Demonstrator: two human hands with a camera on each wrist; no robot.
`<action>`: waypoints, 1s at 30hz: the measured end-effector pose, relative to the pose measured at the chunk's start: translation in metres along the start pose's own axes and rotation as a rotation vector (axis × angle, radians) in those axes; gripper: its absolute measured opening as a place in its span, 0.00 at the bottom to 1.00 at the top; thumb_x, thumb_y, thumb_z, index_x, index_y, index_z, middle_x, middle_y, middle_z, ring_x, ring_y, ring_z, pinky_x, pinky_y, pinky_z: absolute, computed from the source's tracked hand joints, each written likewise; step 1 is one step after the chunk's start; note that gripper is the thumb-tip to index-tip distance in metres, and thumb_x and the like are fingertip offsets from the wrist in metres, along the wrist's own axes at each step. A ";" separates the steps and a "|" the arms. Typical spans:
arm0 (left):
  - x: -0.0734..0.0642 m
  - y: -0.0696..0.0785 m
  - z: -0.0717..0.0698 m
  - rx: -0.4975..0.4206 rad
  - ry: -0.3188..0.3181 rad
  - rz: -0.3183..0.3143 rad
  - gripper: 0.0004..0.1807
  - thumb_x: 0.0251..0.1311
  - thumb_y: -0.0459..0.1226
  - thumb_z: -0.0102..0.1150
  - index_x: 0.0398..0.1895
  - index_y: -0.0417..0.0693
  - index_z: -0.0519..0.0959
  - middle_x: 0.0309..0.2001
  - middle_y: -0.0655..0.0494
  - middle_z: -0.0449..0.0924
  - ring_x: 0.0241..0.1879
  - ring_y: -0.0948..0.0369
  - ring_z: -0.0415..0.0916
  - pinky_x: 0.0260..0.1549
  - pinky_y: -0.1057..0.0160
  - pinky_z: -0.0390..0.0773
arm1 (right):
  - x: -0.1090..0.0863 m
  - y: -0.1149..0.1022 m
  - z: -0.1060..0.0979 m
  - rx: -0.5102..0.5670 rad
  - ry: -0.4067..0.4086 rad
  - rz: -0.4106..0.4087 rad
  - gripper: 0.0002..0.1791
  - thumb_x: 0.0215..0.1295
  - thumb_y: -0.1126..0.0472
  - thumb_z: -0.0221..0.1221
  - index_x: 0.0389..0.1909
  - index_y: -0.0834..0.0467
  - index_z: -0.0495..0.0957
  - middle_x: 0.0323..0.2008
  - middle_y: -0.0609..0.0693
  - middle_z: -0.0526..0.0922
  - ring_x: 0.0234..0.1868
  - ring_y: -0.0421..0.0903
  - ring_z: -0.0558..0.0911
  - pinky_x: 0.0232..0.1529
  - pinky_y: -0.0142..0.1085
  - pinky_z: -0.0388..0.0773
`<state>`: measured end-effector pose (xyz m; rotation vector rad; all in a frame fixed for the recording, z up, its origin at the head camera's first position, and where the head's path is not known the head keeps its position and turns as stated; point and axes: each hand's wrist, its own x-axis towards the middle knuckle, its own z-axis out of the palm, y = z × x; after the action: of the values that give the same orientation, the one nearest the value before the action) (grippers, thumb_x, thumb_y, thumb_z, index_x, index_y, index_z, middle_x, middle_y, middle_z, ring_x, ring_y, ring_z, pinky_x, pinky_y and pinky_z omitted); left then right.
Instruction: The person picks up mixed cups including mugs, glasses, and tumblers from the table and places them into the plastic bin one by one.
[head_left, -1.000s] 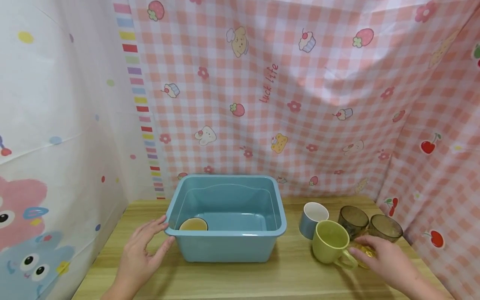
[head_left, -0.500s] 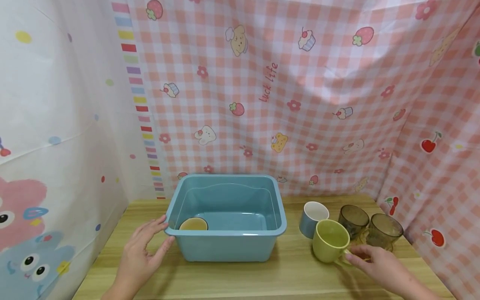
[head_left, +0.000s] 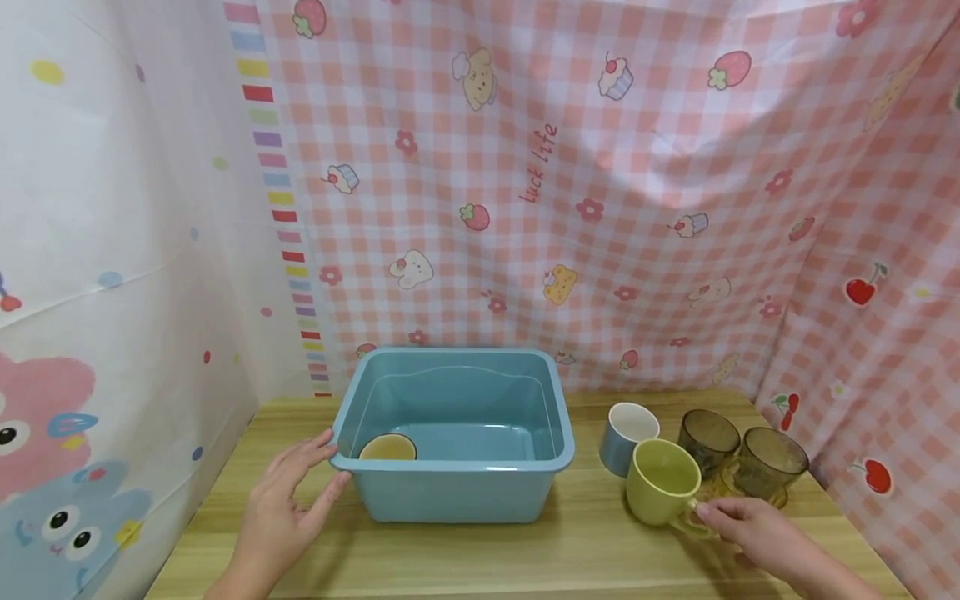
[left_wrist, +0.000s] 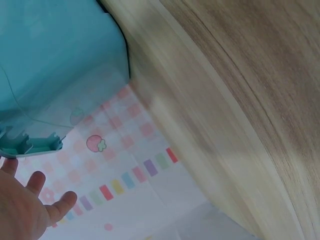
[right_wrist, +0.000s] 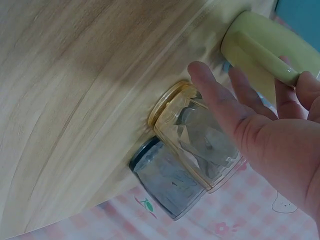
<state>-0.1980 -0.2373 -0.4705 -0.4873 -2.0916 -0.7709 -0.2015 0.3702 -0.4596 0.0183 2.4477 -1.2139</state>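
Note:
A light-blue plastic basin [head_left: 457,496] stands at the middle of the table, and a cup with a yellow inside [head_left: 387,447] sits in its front left corner. My left hand [head_left: 281,508] is at the basin's left rim, its fingertips touching the edge and the fingers loosely extended. On the right, my right hand [head_left: 761,533] pinches the handle of a yellow-green mug [head_left: 651,496] between thumb and forefinger. In the right wrist view the other fingers spread away from the mug [right_wrist: 280,42]. The mug is upright; whether it touches the table I cannot tell.
Behind the green mug stands a blue mug with a white inside [head_left: 619,446]. Two brown see-through glasses [head_left: 708,442] are to its right. An amber clear glass [right_wrist: 192,135] stands close by my right hand. Patterned cloths [head_left: 450,167] hang behind the wooden table [head_left: 480,558].
My right hand has moved from beside the amber glass down to the green mug's handle and now pinches it. The left hand stays at the basin's rim.

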 end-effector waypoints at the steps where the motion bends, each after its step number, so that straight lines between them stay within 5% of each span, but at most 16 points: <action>1: 0.000 0.000 0.000 -0.001 0.002 0.001 0.28 0.46 0.29 0.82 0.55 0.46 0.87 0.62 0.46 0.88 0.57 0.41 0.82 0.72 0.83 0.60 | 0.000 0.000 0.000 -0.006 0.005 -0.010 0.29 0.87 0.47 0.48 0.65 0.68 0.79 0.64 0.71 0.81 0.64 0.73 0.80 0.51 0.60 0.88; 4: -0.001 -0.001 0.000 0.003 -0.003 -0.004 0.28 0.46 0.29 0.82 0.55 0.45 0.87 0.62 0.46 0.88 0.57 0.41 0.82 0.72 0.83 0.60 | 0.000 0.001 0.001 -0.043 0.024 -0.061 0.26 0.86 0.49 0.49 0.61 0.67 0.81 0.65 0.72 0.80 0.53 0.56 0.84 0.45 0.45 0.87; 8: -0.001 -0.002 0.000 0.011 -0.011 -0.011 0.27 0.47 0.28 0.82 0.54 0.43 0.87 0.62 0.45 0.88 0.58 0.40 0.82 0.72 0.83 0.59 | 0.000 0.006 0.003 -0.060 0.033 -0.127 0.21 0.86 0.50 0.51 0.53 0.65 0.82 0.68 0.75 0.75 0.35 0.38 0.72 0.33 0.33 0.74; 15: -0.002 -0.002 0.001 0.010 -0.006 -0.011 0.27 0.47 0.28 0.82 0.54 0.44 0.87 0.62 0.45 0.88 0.57 0.41 0.82 0.72 0.83 0.60 | 0.008 0.020 -0.002 0.089 -0.161 -0.183 0.26 0.89 0.52 0.44 0.60 0.73 0.76 0.69 0.77 0.72 0.55 0.21 0.74 0.56 0.36 0.85; 18: -0.002 -0.002 0.001 0.000 0.008 0.000 0.28 0.46 0.29 0.82 0.55 0.45 0.87 0.62 0.46 0.88 0.57 0.44 0.82 0.71 0.83 0.61 | 0.012 0.025 0.000 0.172 -0.212 -0.197 0.26 0.89 0.53 0.44 0.59 0.75 0.75 0.76 0.85 0.53 0.57 0.16 0.71 0.59 0.29 0.82; 22: -0.002 -0.002 0.001 -0.004 0.010 0.000 0.28 0.47 0.29 0.82 0.55 0.46 0.87 0.62 0.47 0.88 0.58 0.47 0.82 0.71 0.83 0.62 | 0.018 0.033 0.004 0.334 -0.321 -0.253 0.22 0.89 0.57 0.44 0.57 0.72 0.77 0.75 0.84 0.25 0.55 0.07 0.64 0.60 0.20 0.76; 25: -0.002 -0.001 0.001 -0.001 -0.001 -0.014 0.28 0.48 0.29 0.82 0.56 0.45 0.87 0.63 0.47 0.87 0.59 0.47 0.82 0.71 0.83 0.62 | 0.022 0.037 0.007 0.428 -0.395 -0.289 0.20 0.89 0.59 0.42 0.57 0.69 0.79 0.72 0.83 0.17 0.57 0.08 0.65 0.63 0.23 0.78; 27: -0.002 -0.001 0.001 -0.001 -0.002 -0.016 0.28 0.48 0.29 0.82 0.56 0.45 0.87 0.63 0.46 0.87 0.59 0.47 0.82 0.71 0.83 0.62 | 0.023 0.038 0.008 0.451 -0.415 -0.304 0.19 0.89 0.60 0.42 0.55 0.68 0.79 0.72 0.85 0.19 0.58 0.09 0.67 0.64 0.25 0.78; 30: -0.003 -0.001 0.001 0.000 0.006 -0.008 0.29 0.47 0.28 0.82 0.56 0.45 0.87 0.63 0.46 0.87 0.59 0.48 0.82 0.71 0.83 0.62 | 0.022 0.038 0.008 0.501 -0.449 -0.291 0.19 0.90 0.59 0.41 0.53 0.63 0.80 0.76 0.83 0.58 0.60 0.19 0.75 0.65 0.30 0.81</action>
<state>-0.1974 -0.2376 -0.4733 -0.4767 -2.0895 -0.7755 -0.2119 0.3836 -0.5006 -0.4322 1.7589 -1.7131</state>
